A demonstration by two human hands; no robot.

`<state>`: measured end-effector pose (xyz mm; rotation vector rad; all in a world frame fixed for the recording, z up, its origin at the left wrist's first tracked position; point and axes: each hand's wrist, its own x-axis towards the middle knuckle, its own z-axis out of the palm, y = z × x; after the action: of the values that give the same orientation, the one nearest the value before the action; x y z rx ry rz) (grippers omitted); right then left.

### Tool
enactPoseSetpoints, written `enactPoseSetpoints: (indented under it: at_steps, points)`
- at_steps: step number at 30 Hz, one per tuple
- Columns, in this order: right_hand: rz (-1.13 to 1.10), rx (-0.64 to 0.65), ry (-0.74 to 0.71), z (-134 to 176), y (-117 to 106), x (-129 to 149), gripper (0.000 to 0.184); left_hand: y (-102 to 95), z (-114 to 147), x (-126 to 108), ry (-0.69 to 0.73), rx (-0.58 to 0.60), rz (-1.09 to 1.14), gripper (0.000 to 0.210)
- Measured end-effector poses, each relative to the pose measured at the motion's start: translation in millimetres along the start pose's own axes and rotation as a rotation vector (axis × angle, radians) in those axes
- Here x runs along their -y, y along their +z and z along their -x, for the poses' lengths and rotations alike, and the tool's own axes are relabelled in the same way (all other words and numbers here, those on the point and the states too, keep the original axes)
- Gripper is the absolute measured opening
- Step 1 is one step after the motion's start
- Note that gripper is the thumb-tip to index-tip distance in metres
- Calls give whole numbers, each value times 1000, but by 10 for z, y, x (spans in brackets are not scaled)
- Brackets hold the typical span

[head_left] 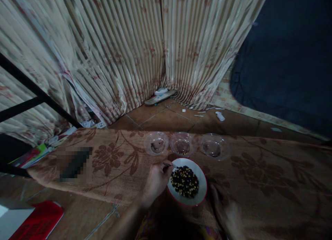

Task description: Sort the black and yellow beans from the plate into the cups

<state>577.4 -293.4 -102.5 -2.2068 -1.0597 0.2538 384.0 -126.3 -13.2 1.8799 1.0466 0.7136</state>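
Observation:
A white bowl with a red rim (203, 195) sits on the cloth in front of me, holding a mix of black and yellow beans or seeds (184, 182). My left hand (158, 179) is closed in a pinch around thin metal tweezers (173, 165), whose tip reaches over the bowl's upper left edge. To the right of the bowl, my right hand (226, 205) rests low in shadow, fingers loosely stretched, with nothing visible in them. Behind the bowl stand three clear plastic bowls: the left one (156, 143) has a few dark pieces, the middle one (183, 144) some yellow ones; the right one (214, 146) shows no pieces.
A brown flowered cloth (111, 178) covers the low table. A pixelated dark object (75, 164) lies at its left. Beyond are striped curtains (129, 53), a skateboard (160, 97) and white scraps (220, 116) on the tiled floor. A red item (41, 219) is at lower left.

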Motion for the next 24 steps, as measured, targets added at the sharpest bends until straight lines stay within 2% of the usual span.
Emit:
enactPoseSetpoints:
  at_steps: [24]
  points:
    - [15, -10, -9, 13, 9, -19, 52, 9, 25, 63, 30, -5, -13, 18]
